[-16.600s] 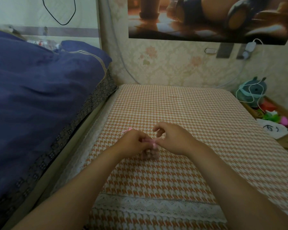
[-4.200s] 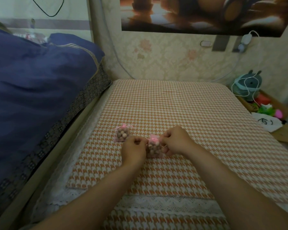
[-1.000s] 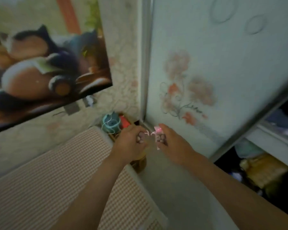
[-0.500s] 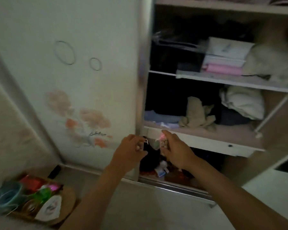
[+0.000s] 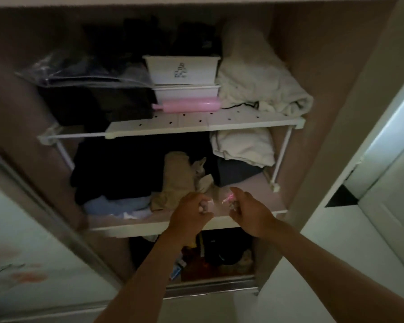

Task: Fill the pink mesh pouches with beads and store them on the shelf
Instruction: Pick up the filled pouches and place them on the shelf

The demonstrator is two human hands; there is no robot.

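We gripped a pouch (image 5: 206, 204) in our left hand (image 5: 190, 212), pinched a second pouch (image 5: 229, 199) in our right hand (image 5: 250, 213), both over the shelf (image 5: 264, 189), clothes (image 5: 176, 180) farther in.

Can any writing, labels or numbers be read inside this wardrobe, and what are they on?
No text here can be read.
Upper white bin: a dark printed mark on its front, too blurred to read.
Blue-and-white packet at the wardrobe's bottom: too dark and small to read.
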